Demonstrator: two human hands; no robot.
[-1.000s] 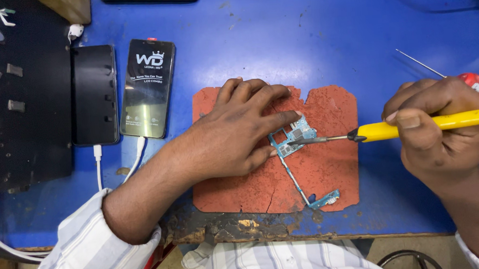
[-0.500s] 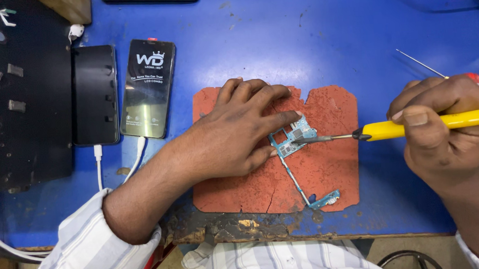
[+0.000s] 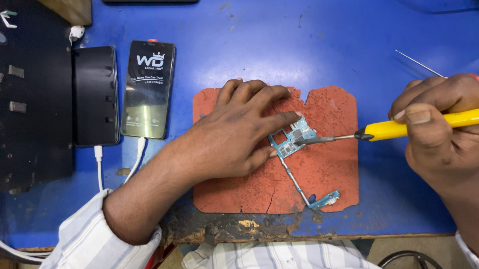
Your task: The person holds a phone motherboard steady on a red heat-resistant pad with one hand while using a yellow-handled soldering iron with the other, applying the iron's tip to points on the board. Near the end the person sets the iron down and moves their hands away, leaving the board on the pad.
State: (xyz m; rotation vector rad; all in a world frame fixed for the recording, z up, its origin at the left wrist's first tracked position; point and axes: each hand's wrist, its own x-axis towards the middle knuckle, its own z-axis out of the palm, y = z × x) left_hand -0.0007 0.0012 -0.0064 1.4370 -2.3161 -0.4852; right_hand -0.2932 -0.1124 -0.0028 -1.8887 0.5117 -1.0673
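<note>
A small blue circuit board (image 3: pixel 291 139) with a thin flex strip running down to a lower connector piece (image 3: pixel 325 200) lies on a worn red-brown mat (image 3: pixel 328 168). My left hand (image 3: pixel 234 132) lies flat on the mat, its fingers pressing the board's left edge. My right hand (image 3: pixel 441 135) grips a yellow-handled soldering iron (image 3: pixel 414 125) held level, its metal tip touching the board's right side. A thin metal tweezer tip (image 3: pixel 419 64) sticks out above the right hand.
The blue tabletop (image 3: pixel 300 33) holds a phone with a lit screen (image 3: pixel 148 89) and a dark phone (image 3: pixel 94 95), each with a white cable plugged in. A black tray (image 3: pixel 19 97) with small parts lies at the left. The table's front edge is chipped.
The right hand with the soldering iron has shifted slightly rightward, its tip staying on the board. The left hand has not moved.
</note>
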